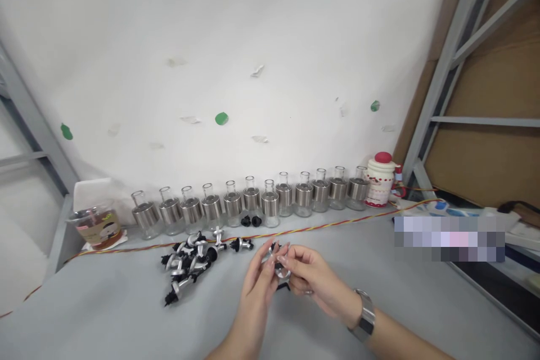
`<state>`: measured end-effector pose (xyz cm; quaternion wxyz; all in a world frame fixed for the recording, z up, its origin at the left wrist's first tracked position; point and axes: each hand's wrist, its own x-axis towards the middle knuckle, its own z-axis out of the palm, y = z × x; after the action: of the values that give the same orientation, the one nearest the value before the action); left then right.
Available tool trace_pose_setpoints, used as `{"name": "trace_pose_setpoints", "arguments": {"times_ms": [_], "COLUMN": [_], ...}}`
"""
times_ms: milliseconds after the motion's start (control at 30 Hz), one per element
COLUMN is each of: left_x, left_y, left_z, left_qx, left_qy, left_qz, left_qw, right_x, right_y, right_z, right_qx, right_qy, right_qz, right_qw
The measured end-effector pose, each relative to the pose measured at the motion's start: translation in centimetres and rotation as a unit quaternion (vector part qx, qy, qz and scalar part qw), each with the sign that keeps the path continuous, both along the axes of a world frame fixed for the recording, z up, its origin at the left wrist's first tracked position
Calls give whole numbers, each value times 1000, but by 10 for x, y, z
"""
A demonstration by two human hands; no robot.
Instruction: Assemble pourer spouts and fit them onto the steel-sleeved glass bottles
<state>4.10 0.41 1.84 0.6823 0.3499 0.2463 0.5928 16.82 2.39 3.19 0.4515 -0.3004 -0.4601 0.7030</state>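
My left hand (258, 284) and my right hand (311, 278) meet above the grey table (105, 304), both pinched on one small silver-and-black pourer spout (280, 268) between their fingertips. A metal watch sits on my right wrist. Just left of my hands lies a pile of several more silver-and-black spouts (189, 261). Behind them a row of several glass bottles with steel collars (253, 201) stands along the white wall, all without spouts. Two loose black stoppers (251, 220) lie in front of the row.
A red-and-yellow twisted cable (320, 226) runs across the table behind my hands. A plastic tub (96, 226) stands at the far left, a white-and-red jar (381, 180) at the row's right end. Grey metal shelving (447, 62) and brown boards fill the right side.
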Motion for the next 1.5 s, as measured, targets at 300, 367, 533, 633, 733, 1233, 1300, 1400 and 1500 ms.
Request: {"name": "trace_pose_setpoints", "arguments": {"times_ms": [300,367,533,633,733,1233,1300,1400,1500], "left_x": [0,0,0,0,0,-2,-2,-2,-2], "left_y": [5,6,6,5,5,7,7,7,6], "left_z": [3,3,0,1,2,2,1,1,2], "left_qx": [-4,-2,3,8,10,17,16,13,15], "left_qy": [25,30,45,61,86,120,111,107,123], "left_qz": [-10,-21,-17,-7,2,15,13,8,13], "left_qw": [1000,999,999,998,996,993,994,994,992], "right_x": [0,-1,-1,-1,-2,-5,-5,-5,-5], "right_y": [0,0,0,-1,-1,0,0,-1,-1], "right_z": [-1,-1,-1,-1,-1,-8,-8,-8,-8], "right_qx": [0,-2,-4,-9,-14,-16,-16,-15,-18], "right_qy": [35,43,35,38,43,47,48,49,48], "right_qz": [14,11,13,15,7,-3,-5,-10,-11], "right_qw": [999,999,999,999,999,999,999,999,999]}}
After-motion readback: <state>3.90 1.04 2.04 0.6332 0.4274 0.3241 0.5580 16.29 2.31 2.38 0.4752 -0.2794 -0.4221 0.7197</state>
